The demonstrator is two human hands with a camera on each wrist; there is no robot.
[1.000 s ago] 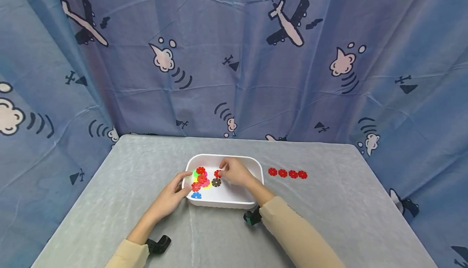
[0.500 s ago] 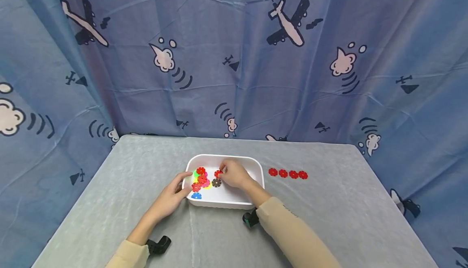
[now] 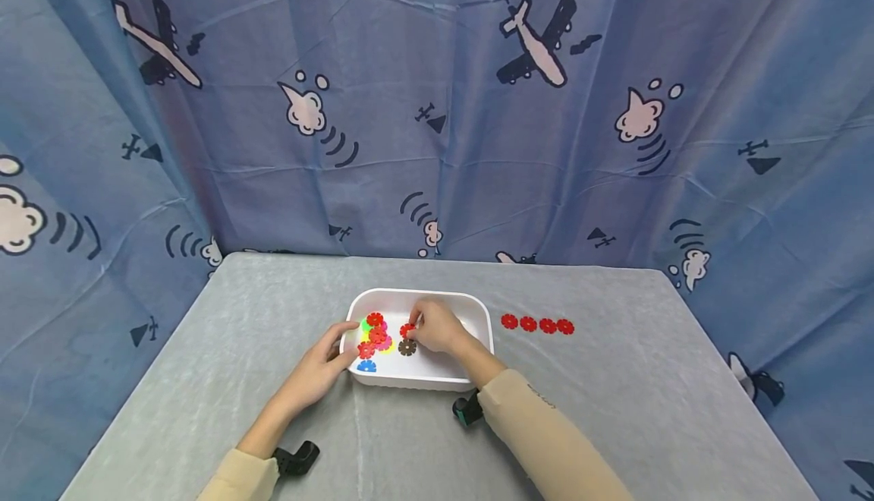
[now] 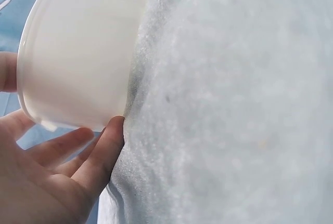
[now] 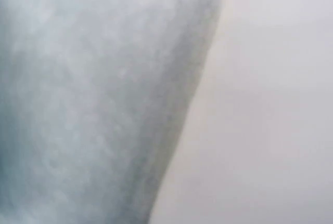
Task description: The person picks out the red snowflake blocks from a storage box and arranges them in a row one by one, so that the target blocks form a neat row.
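At its left end, my left hand point(image 3: 312, 370) holds the white plastic tub point(image 3: 416, 381), thumb and index finger at the rim. In the left wrist view the other fingers point(image 4: 106, 148) lie against the tub's outer wall. Reaching inside, my right hand point(image 3: 439, 326) pinches a red notched disc point(image 3: 407, 330) with its fingertips. Right below that disc lies a dark brown notched disc point(image 3: 407, 347). A loose pile of red, pink, yellow and green discs point(image 3: 378, 335) fills the tub's left part, with a blue disc point(image 3: 366, 366) in the front left corner. The right wrist view shows neither hand nor disc.
To the right of the tub, several red notched discs point(image 3: 529, 324) lie in a row on the grey cloth-covered table point(image 3: 614, 395). A blue curtain point(image 3: 382, 121) printed with planes hangs behind the table and along its sides.
My right fingertips and the red disc have shifted slightly toward the front of the tub. The brown disc has slid a little the same way. My left hand stays put.
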